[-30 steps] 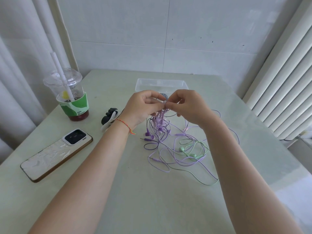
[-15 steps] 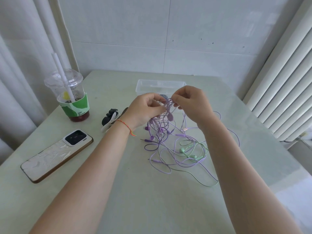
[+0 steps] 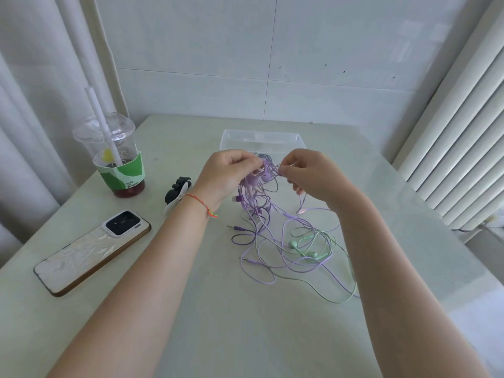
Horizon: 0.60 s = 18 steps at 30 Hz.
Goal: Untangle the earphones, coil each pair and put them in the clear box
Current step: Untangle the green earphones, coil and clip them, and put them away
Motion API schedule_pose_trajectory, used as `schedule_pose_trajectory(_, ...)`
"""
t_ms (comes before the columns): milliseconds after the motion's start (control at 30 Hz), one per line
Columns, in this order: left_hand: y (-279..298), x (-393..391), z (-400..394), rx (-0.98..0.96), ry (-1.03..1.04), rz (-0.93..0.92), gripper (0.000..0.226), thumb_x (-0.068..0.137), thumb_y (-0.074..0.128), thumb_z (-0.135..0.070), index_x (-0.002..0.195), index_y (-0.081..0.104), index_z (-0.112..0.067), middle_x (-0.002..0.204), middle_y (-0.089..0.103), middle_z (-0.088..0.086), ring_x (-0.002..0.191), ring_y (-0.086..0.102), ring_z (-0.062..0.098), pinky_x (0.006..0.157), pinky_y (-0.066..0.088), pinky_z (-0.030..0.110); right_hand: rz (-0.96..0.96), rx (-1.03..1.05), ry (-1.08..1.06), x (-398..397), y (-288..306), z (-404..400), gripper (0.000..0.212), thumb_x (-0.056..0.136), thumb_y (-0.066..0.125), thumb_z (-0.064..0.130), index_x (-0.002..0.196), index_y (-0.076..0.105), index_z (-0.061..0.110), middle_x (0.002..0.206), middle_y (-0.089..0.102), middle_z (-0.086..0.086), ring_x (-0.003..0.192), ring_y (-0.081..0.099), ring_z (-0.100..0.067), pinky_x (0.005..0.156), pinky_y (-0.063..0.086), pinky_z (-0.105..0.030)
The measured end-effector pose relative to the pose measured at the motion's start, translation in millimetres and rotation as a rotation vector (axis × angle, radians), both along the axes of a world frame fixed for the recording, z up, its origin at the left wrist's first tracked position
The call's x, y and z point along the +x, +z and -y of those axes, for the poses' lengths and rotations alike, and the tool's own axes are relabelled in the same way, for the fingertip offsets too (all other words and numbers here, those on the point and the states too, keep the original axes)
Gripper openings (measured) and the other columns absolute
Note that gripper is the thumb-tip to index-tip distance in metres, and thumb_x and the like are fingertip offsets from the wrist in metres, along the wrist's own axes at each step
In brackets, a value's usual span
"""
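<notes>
Untangling is in hand: left hand [image 3: 227, 174] and right hand [image 3: 311, 174], slightly apart, pinch the knotted purple earphones [image 3: 255, 186] above the tabletop [image 3: 245, 331]; next, free one pair for the clear box [image 3: 263, 138].

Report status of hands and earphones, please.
Left hand and right hand pinch purple cables. Earphones still tangled. Clear box empty.

Soft, even daylight fills the scene, brightest at the right, where a pale glare washes the glossy pale green tabletop [image 3: 447, 241]. Shadows are faint. Focus is sharp; wide-angle distortion bends the edges.
</notes>
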<state>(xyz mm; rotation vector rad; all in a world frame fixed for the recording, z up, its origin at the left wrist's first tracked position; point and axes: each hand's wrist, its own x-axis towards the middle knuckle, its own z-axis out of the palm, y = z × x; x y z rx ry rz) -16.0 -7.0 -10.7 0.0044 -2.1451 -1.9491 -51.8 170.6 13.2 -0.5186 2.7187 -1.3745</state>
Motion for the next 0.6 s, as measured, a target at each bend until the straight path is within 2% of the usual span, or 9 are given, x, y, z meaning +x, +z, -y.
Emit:
schedule_pose_trajectory(100,0.8,1.8,0.5,0.016,-0.110,0.015,0.022,0.093,0.060,-0.012,0.076,0.074,-0.007,0.076,0.067,0.016,0.061,0.060,0.021,0.064,0.052,0.029,-0.018,-0.031,-0.031,-2.3,-1.2,0.6,0.008,0.085,0.059,0.011,0.079,0.062,0.015,0.062,0.066,0.000,0.063,0.062,-0.018,0.077,0.056,-0.048)
schedule_pose_trajectory(167,0.1,2.6,-1.6,0.005,-0.165,0.032,0.025,0.095,0.058,-0.014,0.078,0.075,-0.009,0.078,0.072,0.015,0.065,0.063,0.025,0.067,0.053,0.033,0.002,-0.112,-0.033,-2.5,-1.1,1.7,0.011,0.085,0.054,0.004,0.082,0.062,0.012,0.063,0.068,0.001,0.063,0.066,-0.018,0.081,0.056,-0.050)
schedule_pose_trajectory(233,-1.2,1.1,-2.2,0.022,-0.113,0.044,0.021,0.094,0.059,-0.012,0.080,0.074,-0.006,0.073,0.071,0.012,0.062,0.065,0.022,0.065,0.056,0.033,0.077,-0.214,0.002,-1.1,0.0,2.7,0.013,0.088,0.051,0.002,0.086,0.061,0.009,0.069,0.069,-0.004,0.066,0.068,-0.023,0.085,0.056,-0.049)
schedule_pose_trajectory(333,-1.8,-0.3,-0.9,0.044,-0.078,0.051,0.023,0.095,0.056,-0.009,0.079,0.071,-0.002,0.073,0.067,0.018,0.056,0.065,0.020,0.056,0.056,0.028,0.216,-0.331,0.074,2.7,4.1,1.9,0.017,0.092,0.042,-0.001,0.092,0.058,0.006,0.075,0.065,-0.012,0.064,0.064,-0.028,0.082,0.056,-0.044)
schedule_pose_trajectory(433,-1.2,0.4,0.2,0.072,-0.061,0.049,0.022,0.095,0.056,-0.009,0.081,0.070,0.001,0.076,0.067,0.020,0.053,0.065,0.020,0.056,0.058,0.029,0.285,-0.354,0.084,3.9,6.9,0.0,0.022,0.091,0.039,-0.004,0.094,0.059,0.004,0.076,0.062,-0.014,0.058,0.058,-0.025,0.068,0.056,-0.035)
schedule_pose_trajectory(500,-1.6,0.4,0.2,0.072,-0.037,0.044,0.021,0.094,0.057,-0.008,0.081,0.070,0.001,0.075,0.068,0.019,0.052,0.065,0.019,0.057,0.058,0.031,0.258,-0.300,0.081,3.5,5.7,-0.8,0.019,0.091,0.044,-0.003,0.095,0.062,0.003,0.074,0.061,-0.012,0.056,0.057,-0.022,0.067,0.055,-0.033)
schedule_pose_trajectory(600,-3.6,-1.3,0.9,0.055,-0.006,0.039,0.015,0.093,0.059,-0.007,0.083,0.069,-0.002,0.075,0.067,0.018,0.051,0.064,0.020,0.056,0.058,0.031,0.194,-0.188,0.101,1.3,2.7,-3.5,0.013,0.091,0.057,0.000,0.099,0.066,-0.001,0.071,0.062,-0.008,0.061,0.057,-0.018,0.073,0.056,-0.032)
